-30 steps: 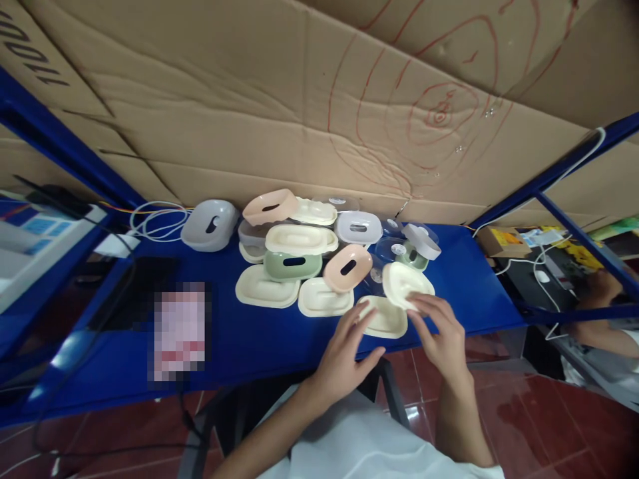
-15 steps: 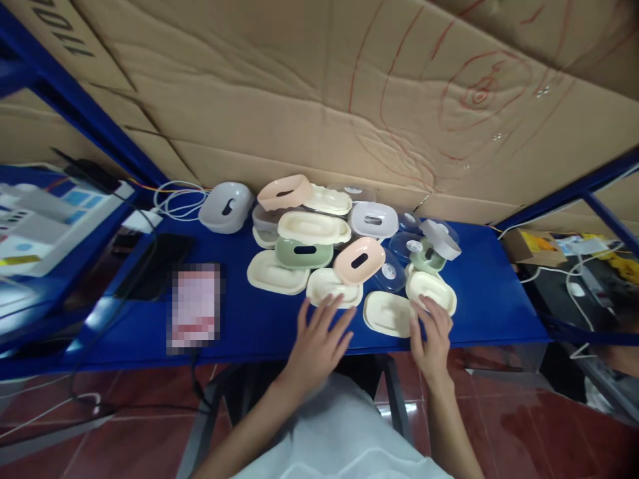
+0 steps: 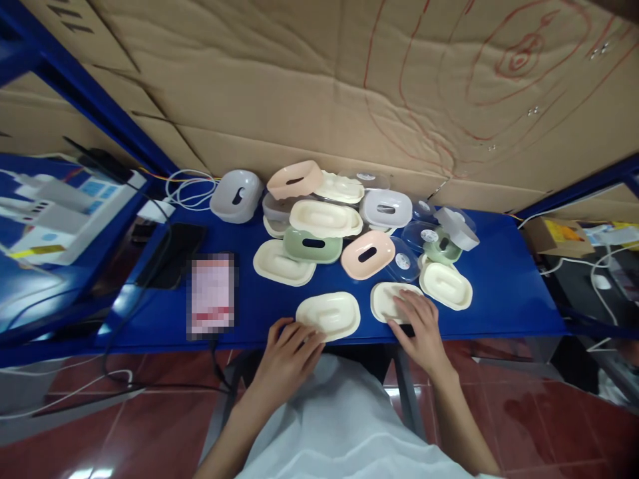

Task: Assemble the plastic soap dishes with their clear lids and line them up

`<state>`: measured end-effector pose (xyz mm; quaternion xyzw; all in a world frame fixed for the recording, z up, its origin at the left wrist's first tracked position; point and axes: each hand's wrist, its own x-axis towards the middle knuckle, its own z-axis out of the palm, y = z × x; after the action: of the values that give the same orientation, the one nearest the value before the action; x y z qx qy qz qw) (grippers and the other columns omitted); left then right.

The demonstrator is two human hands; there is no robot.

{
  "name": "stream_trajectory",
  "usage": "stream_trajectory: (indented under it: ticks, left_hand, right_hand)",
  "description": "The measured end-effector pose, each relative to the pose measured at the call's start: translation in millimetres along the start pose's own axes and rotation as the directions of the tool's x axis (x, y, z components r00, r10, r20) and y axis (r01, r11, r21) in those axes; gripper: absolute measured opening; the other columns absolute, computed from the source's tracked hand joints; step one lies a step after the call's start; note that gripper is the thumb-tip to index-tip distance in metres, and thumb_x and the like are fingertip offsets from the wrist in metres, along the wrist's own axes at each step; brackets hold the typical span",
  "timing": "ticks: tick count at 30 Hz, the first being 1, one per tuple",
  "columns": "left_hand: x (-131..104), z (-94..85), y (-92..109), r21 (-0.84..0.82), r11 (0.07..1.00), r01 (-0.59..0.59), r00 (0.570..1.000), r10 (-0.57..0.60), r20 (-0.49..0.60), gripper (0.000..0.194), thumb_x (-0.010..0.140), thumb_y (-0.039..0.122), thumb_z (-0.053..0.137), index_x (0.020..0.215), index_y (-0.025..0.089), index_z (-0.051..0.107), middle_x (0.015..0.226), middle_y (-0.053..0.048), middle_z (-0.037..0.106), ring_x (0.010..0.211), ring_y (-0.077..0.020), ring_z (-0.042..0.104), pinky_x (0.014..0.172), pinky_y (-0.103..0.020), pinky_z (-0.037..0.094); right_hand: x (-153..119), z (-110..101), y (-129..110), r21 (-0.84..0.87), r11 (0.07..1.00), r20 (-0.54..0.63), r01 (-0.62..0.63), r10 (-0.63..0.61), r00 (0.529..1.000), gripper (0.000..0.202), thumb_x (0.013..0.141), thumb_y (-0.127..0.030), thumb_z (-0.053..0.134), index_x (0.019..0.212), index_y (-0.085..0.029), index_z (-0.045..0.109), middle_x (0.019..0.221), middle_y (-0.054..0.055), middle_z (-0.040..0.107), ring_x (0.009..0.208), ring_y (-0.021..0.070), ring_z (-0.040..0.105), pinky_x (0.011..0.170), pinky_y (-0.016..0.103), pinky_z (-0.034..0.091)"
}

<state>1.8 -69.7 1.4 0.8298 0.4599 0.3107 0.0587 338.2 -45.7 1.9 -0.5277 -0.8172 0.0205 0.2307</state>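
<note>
Filling the upper half of the frame, a brown cardboard panel [image 3: 259, 86] marked with red curved lines stood behind a blue table [image 3: 509, 286], which spread across the middle. A pale shirt [image 3: 324, 426] occupied the bottom centre.

At the lower centre, the person's left hand [image 3: 292, 352] had its fingertips at the lower-left rim of a near cream tray [image 3: 332, 313]; whether they pinched that rim or merely rested on it, I could not tell, since the undersides of the fingers were hidden. The tray lay flat near the table's front edge, up and to the right of the hand. Right of centre, the right hand [image 3: 415, 326] was loosely spread, its fingers lying over the right part of a second cream tray [image 3: 385, 301] and its thumb apart from them. That tray lay mostly to the left of the fingers, well clear of the first one.

A grey container [image 3: 237, 196] stood at the left of the upper middle. Nearer the centre, a green container [image 3: 312, 246] partly covered another cream tray [image 3: 282, 263], and a peach container [image 3: 368, 255] sat tilted to the right of it, above the gap between the two hands' trays. Smallest was a round white sticker [image 3: 403, 261] on a clear lid [image 3: 410, 271] just beside the peach container.
</note>
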Motion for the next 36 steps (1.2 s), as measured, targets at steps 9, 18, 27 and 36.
stream_trajectory:
  ticks: [9,18,27,36]
  left_hand:
    - [0,0.2,-12,-0.049,0.999,0.024,0.999,-0.025,-0.025,0.019,0.097,0.010,0.065,0.112,0.021,0.068,0.128,-0.013,0.069,0.125,-0.0279,0.067,0.112,-0.051,0.055]
    - [-7,4.9,-19,-0.018,0.998,0.068,0.996,-0.069,-0.054,0.042,0.098,0.017,0.072,0.138,0.020,0.061,0.147,-0.020,0.061,0.131,-0.0311,0.066,0.106,-0.046,0.061]
    - [2,8.1,-26,0.078,0.997,-0.005,0.997,0.011,-0.081,0.068,0.097,0.024,0.076,0.159,0.029,0.049,0.163,-0.016,0.053,0.151,-0.0358,0.052,0.120,-0.053,0.050]
    - [5,0.6,-30,0.050,0.999,-0.019,0.999,0.021,-0.025,0.051,0.102,0.021,0.065,0.152,0.027,0.058,0.156,-0.011,0.062,0.148,-0.0298,0.056,0.123,-0.048,0.047]
  right_hand:
    - [7,5,-24,0.006,0.999,0.077,0.043,-0.043,0.996,0.048,0.108,-0.033,0.060,0.156,-0.028,0.053,0.157,0.013,0.059,0.146,0.0311,0.055,0.120,0.055,0.041]
    - [116,-10,4,-0.159,0.962,0.068,0.221,-0.212,0.975,0.031,0.111,-0.021,0.050,0.134,-0.029,0.071,0.139,0.004,0.073,0.143,0.0260,0.058,0.134,0.058,0.019]
    - [79,3,-82,0.090,0.899,0.182,0.429,-0.439,0.880,0.027,0.108,-0.014,0.057,0.129,-0.021,0.071,0.126,0.007,0.077,0.124,0.0216,0.066,0.118,0.046,0.042]
    - [58,36,-82,-0.001,0.896,0.123,0.443,-0.440,0.890,0.036,0.108,-0.028,0.065,0.144,-0.027,0.066,0.122,0.006,0.078,0.115,0.0201,0.067,0.099,0.038,0.043]
